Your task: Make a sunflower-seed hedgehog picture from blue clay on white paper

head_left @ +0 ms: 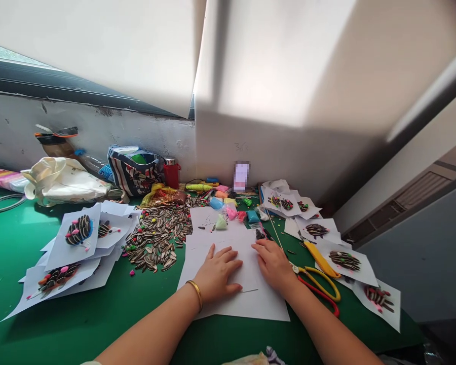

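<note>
A sheet of white paper (pixel 251 308) lies on the green table in front of me. My left hand (pixel 219 271) rests flat on its middle, fingers spread, with a gold bangle at the wrist. At the paper's right edge, my right hand (pixel 274 261) lies palm down with slightly bent fingers, grasping nothing visible. A short dark line (pixel 250 291) shows near my left thumb; whether it is drawn or a thin stick I cannot tell. Beyond the sheet is another paper (pixel 201 218) with small marks. Scissors (pixel 319 286) with yellow and red handles lie by my right forearm.
Loose striped sunflower seeds (pixel 155 233) are heaped left of the paper. Seed-decorated sheets are stacked at left (pixel 76 253) and right (pixel 344 261). A yellow utility knife (pixel 321 258), coloured clay packets (pixel 228 208), a red bottle (pixel 171 173) and bags (pixel 66 180) stand around.
</note>
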`<state>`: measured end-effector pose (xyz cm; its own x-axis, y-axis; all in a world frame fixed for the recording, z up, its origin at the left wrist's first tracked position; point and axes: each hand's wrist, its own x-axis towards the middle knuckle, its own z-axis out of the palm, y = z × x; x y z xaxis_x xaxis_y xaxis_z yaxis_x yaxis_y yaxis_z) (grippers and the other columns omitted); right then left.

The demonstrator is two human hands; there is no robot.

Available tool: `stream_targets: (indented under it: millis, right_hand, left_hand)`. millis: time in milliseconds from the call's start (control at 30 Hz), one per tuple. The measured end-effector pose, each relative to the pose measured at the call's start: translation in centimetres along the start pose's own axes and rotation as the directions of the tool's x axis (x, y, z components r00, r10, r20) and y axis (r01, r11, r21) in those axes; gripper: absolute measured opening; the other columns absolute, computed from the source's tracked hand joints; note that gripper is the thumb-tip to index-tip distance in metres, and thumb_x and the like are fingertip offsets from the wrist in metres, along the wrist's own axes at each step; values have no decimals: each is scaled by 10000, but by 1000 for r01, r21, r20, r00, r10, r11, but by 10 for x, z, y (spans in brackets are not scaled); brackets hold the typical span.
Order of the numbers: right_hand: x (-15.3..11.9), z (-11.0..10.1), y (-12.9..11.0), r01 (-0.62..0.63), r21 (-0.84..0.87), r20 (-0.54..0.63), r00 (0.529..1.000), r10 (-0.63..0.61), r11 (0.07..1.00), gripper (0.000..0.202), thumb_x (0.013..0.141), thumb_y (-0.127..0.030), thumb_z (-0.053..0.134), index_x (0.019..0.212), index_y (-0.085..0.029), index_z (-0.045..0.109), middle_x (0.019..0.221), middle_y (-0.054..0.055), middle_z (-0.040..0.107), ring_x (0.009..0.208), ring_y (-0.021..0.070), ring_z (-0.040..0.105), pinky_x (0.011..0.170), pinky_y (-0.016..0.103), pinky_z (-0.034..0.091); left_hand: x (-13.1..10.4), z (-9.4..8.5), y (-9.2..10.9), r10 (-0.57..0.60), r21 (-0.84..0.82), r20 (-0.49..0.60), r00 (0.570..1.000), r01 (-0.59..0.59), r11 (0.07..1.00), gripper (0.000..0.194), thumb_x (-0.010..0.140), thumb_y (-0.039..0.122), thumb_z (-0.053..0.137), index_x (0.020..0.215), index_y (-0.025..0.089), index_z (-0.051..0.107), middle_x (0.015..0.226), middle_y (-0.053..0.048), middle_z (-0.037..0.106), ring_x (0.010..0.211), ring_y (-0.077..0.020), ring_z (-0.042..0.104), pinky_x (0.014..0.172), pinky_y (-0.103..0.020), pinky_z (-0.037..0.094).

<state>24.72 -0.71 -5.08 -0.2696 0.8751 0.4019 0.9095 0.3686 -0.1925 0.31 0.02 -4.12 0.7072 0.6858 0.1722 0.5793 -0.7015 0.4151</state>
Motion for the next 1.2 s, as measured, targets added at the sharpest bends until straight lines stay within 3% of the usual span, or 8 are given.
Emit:
stream_targets:
  millis: [100,233,333,433,700,1200]
  right_hand:
    - [9,7,-20,113,128,-8,994,-113,985,370,898,-128,466,1223,-212,621,1219,113,614,1144,240,551,977,424,479]
    - [26,19,-32,122,179,28,991,-129,976,479,844,-46,440,1261,-217,603,1285,94,603,1207,224,524,1021,421,456]
    - [32,26,-32,88,179,87,991,-105,980,517,820,-31,445,1281,-211,595,1346,85,577,1259,226,494,1061,437,420]
    - [30,31,-29,50,151,99,993,-66,987,473,846,-54,447,1266,-200,608,1339,85,587,1258,236,497,1064,450,408]
    - [27,29,-26,-17,148,15,1000,14,989,380,881,-98,462,1193,-210,649,1250,92,635,1187,240,534,1025,443,421]
    - [34,33,-18,39,252,-37,999,-31,967,381,885,-90,430,1181,-195,646,1225,89,625,1171,210,531,1026,384,438]
  left_hand:
    - [1,0,0,-30,-3,-30,999,30,1000,627,757,485,706,1327,292,529,1445,-98,495,1378,-310,376,1155,-632,116]
    - [0,-6,2,-54,15,-56,997,54,998,636,742,525,703,1311,292,540,1464,-98,474,1384,-323,365,1151,-653,51]
    - [-3,-11,2,-32,36,-18,999,33,999,797,635,650,731,1332,324,523,1516,-101,405,1412,-385,295,1108,-709,-49]
    - [-4,-12,1,-27,46,29,999,26,999,899,579,720,723,1357,325,506,1519,-117,398,1425,-412,252,1092,-726,-65]
    - [-4,-7,-3,-52,75,28,998,50,996,896,612,747,679,1371,306,502,1512,-130,406,1427,-413,245,1100,-723,-32]
    - [-1,-7,-1,-92,86,45,995,88,992,844,683,735,631,1389,297,485,1538,-134,366,1441,-386,230,1106,-715,-16]
